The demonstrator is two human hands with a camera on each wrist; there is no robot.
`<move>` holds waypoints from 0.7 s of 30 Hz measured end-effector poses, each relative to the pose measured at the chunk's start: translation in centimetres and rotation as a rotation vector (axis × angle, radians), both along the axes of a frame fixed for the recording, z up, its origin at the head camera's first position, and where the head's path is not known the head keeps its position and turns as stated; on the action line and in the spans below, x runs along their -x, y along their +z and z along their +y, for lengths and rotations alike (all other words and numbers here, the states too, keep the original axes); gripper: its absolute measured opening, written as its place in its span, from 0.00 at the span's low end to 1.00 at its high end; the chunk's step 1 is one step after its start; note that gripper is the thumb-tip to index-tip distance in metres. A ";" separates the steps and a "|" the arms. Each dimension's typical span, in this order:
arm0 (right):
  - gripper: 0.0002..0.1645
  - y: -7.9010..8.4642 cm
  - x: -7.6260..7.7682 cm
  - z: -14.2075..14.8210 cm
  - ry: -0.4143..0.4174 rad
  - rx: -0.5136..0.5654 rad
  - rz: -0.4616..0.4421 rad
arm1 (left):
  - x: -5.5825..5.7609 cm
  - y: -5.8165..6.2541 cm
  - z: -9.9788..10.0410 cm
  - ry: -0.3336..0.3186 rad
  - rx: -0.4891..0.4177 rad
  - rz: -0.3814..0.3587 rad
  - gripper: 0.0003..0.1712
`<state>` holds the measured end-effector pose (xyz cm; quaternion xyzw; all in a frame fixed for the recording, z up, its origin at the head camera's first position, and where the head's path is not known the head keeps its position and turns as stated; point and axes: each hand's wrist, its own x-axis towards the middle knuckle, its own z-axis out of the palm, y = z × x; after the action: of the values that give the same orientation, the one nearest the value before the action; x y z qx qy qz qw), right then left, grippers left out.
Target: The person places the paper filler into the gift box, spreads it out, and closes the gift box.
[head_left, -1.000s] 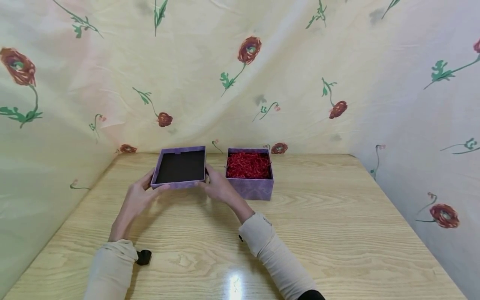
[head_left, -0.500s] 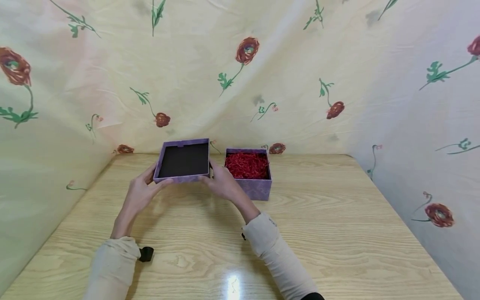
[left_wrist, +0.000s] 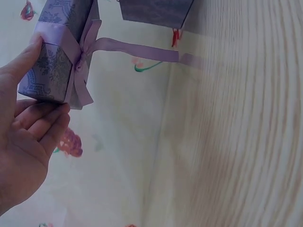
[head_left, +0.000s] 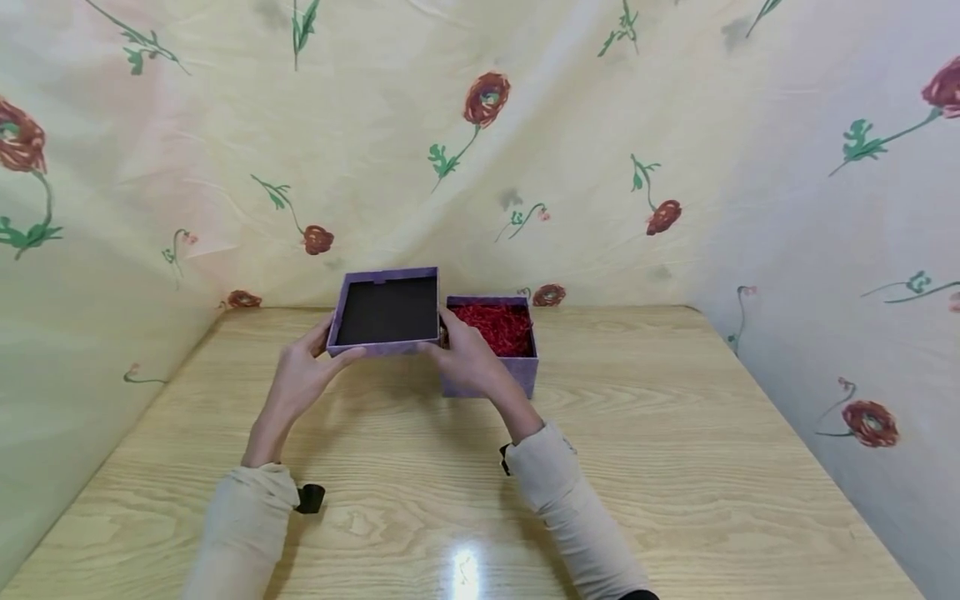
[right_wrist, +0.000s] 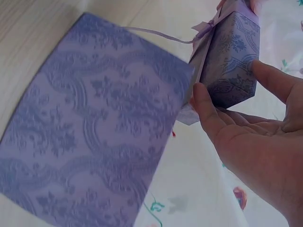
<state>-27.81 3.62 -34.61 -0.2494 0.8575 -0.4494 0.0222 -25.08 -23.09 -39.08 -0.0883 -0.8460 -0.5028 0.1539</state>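
Observation:
A purple patterned box lid is held in the air, its black inside facing up toward the head. My left hand grips its left corner, thumb at the near side and fingers beneath. On the right corner, my right hand pinches it between thumb and fingers. Under the lid a lilac ribbon bow shows in the left wrist view, one tail hanging loose. Just right of the lid stands the matching box, filled with red shredded paper. My right hand covers part of the box's left front.
The box rests on a light wood-grain table. A cream cloth printed with red flowers hangs behind the table and along both sides.
Both hands have raised the lid and carried it rightward, closer to the box. The right hand now overlaps the box in the head view. The whole view has shifted slightly.

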 end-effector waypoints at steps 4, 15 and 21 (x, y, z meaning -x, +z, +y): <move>0.43 0.4 0.1 1.0 -0.008 -0.019 0.012 | 0.4 0.3 1.0 -0.011 -0.015 0.013 0.48; 0.43 0.8 0.4 3.9 -0.010 -0.028 0.035 | 1.2 1.0 3.7 -0.033 -0.033 0.032 0.47; 0.43 1.0 0.4 5.4 -0.033 -0.048 0.026 | 1.8 0.9 5.2 -0.055 -0.045 0.062 0.48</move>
<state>-28.21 8.99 -33.60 -0.2405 0.8722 -0.4259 0.0098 -26.84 -17.92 -38.21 -0.1235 -0.8267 -0.5227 0.1678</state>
